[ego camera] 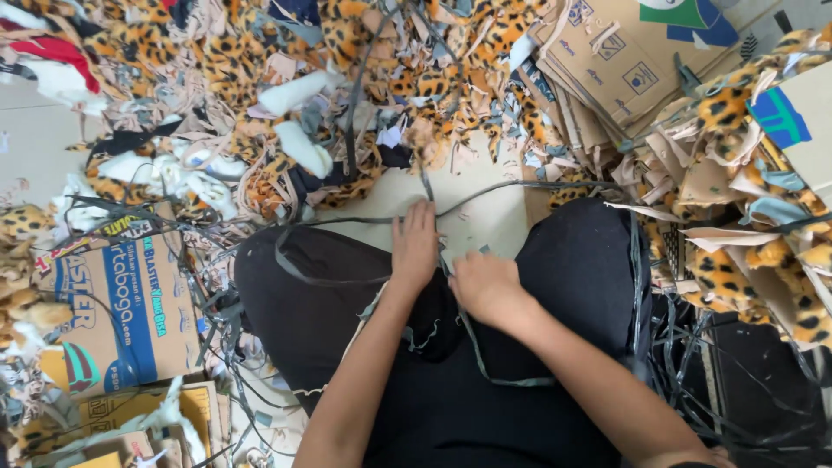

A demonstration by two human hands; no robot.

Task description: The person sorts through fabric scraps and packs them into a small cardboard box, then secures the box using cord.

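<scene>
While the person sat on the floor [485,217] amid leopard-print scraps [260,52], left hand [414,245] lay flat, fingers extended, on a grey strap [364,220]; right hand [485,286], fingers curled, pinched it over the lap.

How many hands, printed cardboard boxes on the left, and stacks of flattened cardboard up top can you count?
Hands: 2, the left hand and the right hand, both on grey strips over the lap
Printed cardboard box on the left: 1
Stack of flattened cardboard at the top: 1
Total: 4
</scene>
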